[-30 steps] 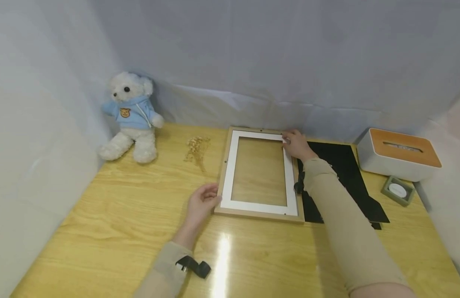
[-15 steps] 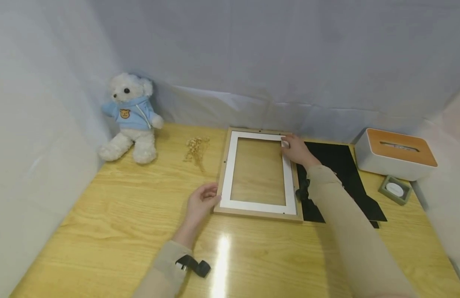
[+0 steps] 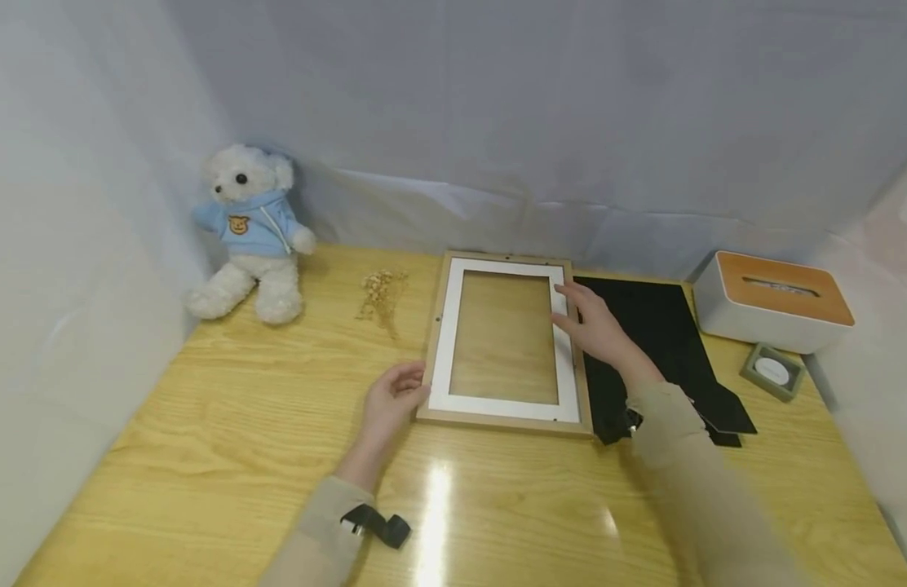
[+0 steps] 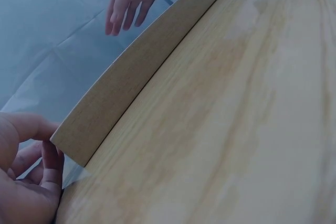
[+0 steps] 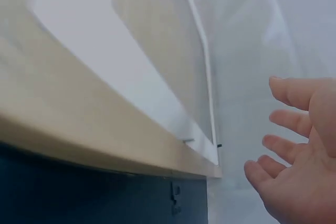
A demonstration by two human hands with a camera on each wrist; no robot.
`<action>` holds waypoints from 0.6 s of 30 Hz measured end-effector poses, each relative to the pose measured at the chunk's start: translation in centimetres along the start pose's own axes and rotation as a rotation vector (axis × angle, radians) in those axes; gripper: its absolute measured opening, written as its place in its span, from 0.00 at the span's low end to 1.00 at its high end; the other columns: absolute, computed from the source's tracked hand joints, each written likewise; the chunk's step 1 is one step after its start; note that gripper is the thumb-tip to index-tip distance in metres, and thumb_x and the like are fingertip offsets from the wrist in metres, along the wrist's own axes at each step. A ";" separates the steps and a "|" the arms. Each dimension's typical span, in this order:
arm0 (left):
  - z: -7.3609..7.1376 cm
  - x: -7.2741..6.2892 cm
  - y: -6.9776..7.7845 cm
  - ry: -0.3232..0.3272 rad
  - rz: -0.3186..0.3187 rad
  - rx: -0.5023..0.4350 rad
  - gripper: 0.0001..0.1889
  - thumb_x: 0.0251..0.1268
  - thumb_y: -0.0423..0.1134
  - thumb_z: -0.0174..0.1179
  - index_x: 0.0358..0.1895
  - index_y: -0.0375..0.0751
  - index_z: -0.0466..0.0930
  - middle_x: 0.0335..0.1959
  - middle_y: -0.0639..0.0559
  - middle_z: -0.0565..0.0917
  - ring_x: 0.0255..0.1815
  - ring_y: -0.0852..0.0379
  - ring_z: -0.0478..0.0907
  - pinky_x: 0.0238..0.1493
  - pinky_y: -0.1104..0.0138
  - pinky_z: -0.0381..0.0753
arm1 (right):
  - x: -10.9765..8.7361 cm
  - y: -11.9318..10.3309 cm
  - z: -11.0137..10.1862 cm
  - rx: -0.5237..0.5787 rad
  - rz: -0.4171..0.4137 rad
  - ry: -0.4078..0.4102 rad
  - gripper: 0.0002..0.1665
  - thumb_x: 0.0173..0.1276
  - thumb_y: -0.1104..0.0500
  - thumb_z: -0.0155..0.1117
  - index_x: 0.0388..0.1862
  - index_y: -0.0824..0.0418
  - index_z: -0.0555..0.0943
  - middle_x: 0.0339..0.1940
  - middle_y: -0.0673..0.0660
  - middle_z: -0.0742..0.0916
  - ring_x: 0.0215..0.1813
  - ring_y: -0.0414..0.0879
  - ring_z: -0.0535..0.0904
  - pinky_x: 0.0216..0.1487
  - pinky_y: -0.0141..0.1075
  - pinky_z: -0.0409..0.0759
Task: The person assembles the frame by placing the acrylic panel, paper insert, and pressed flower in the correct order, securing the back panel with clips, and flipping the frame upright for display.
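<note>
A light-wood picture frame (image 3: 512, 426) with a white mat border (image 3: 440, 359) lies flat on the table. My left hand (image 3: 390, 405) holds the frame's left side near its front corner. In the left wrist view, the curled fingers and thumb of that hand (image 4: 26, 169) meet the frame's wooden edge (image 4: 134, 72). My right hand (image 3: 596, 326) hovers over the frame's right side, its fingers apart and holding nothing. The right wrist view shows that hand (image 5: 304, 156) with loosely bent, spread fingers. A black backing board (image 3: 637, 318) with a stand flap (image 3: 731, 410) lies right of the frame, partly covered by my right arm.
Dried flowers (image 3: 382, 297) lie left of the frame. A white plush bear (image 3: 251, 232) in a blue hoodie sits at the back left. At the right stand a tissue box (image 3: 772, 302) with an orange lid and a small green tray (image 3: 772, 372) holding a white oval piece.
My right hand has come away from the frame's far right corner, moving toward me and slightly right, with fingers spreading. The left hand stays at the frame's left edge.
</note>
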State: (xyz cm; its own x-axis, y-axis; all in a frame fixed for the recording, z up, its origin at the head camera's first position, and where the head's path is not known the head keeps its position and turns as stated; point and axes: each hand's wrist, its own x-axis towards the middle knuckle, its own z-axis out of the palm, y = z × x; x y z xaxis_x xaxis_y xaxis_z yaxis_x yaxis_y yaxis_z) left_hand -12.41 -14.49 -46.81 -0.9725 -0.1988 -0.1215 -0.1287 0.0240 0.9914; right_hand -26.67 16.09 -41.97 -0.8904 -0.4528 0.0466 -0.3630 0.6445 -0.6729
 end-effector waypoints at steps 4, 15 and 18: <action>0.1 -0.9 1.5 -0.006 -0.005 0.020 0.20 0.57 0.23 0.61 0.55 0.26 0.75 0.48 0.36 0.78 0.45 0.52 0.74 0.45 0.74 0.76 | -2.7 0.1 0.9 0.063 0.002 0.038 0.35 0.74 0.55 0.55 0.74 0.66 0.58 0.75 0.67 0.56 0.73 0.65 0.50 0.68 0.60 0.56; -0.1 0.4 -0.7 0.009 0.010 0.005 0.20 0.56 0.24 0.63 0.55 0.30 0.76 0.48 0.38 0.78 0.45 0.54 0.74 0.46 0.74 0.77 | -9.4 1.0 3.6 0.252 0.101 0.088 0.40 0.71 0.55 0.60 0.74 0.67 0.55 0.75 0.67 0.53 0.73 0.62 0.52 0.68 0.55 0.60; 0.0 0.7 -1.4 0.024 0.040 0.009 0.19 0.56 0.25 0.63 0.54 0.31 0.77 0.47 0.39 0.79 0.43 0.55 0.74 0.46 0.73 0.77 | -10.6 1.0 4.2 0.255 0.141 0.099 0.42 0.69 0.55 0.62 0.74 0.66 0.54 0.76 0.67 0.53 0.71 0.63 0.58 0.66 0.54 0.65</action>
State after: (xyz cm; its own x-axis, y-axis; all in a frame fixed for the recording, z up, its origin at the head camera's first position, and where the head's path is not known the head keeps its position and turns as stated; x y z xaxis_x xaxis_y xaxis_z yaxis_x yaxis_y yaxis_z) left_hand -12.86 -14.69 -48.32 -0.9720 -0.2208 -0.0804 -0.0916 0.0409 0.9950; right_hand -16.41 18.94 -46.19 -0.9542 -0.2993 0.0033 -0.1645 0.5153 -0.8411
